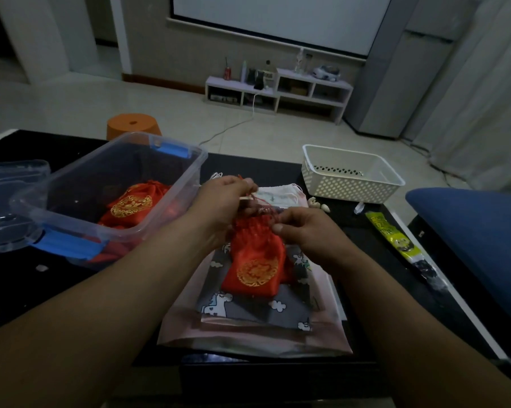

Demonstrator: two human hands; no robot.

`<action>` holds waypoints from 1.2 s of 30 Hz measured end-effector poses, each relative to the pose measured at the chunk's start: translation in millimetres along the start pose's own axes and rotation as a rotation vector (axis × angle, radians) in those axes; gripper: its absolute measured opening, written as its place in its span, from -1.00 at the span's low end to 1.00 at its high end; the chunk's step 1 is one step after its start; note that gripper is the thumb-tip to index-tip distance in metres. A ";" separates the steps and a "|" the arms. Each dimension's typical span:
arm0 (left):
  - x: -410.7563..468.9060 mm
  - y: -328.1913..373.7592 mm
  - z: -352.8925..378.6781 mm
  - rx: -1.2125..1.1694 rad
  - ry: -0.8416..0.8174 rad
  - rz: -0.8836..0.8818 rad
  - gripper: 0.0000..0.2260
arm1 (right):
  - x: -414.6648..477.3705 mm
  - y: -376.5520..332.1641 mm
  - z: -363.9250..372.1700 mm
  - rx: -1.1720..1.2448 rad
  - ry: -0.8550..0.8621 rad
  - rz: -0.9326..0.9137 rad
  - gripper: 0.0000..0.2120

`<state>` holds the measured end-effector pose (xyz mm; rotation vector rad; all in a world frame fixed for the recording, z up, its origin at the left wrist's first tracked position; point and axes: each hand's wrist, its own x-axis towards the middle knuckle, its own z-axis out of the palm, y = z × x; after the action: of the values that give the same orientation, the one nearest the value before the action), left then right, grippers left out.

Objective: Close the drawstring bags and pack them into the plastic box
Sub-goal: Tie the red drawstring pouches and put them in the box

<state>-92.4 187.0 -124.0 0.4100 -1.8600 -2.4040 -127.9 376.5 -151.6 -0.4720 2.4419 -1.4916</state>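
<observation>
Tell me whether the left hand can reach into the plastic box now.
Probably yes: the box stands open beside the left hand, nothing between, though that hand pinches the cord of the red bag.

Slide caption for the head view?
Left hand and right hand cinch a red drawstring bag; a second bag lies in the plastic box.

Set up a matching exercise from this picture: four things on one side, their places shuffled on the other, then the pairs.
1. plastic box
2. white basket
3. orange stool
4. unicorn bag

A. on the floor beyond the table
B. under a red bag
C. left side of the table
D. right rear of the table

Pairs: 1-C, 2-D, 3-A, 4-B
</observation>
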 end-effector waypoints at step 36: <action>-3.4 -20.3 -10.4 0.413 -0.220 0.200 -0.76 | -4.0 -12.3 14.5 0.251 -0.033 0.215 -0.90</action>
<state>-84.4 183.3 -145.3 -0.0259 -2.3696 -2.0010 -117.0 361.0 -147.0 -0.1757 2.1611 -1.6493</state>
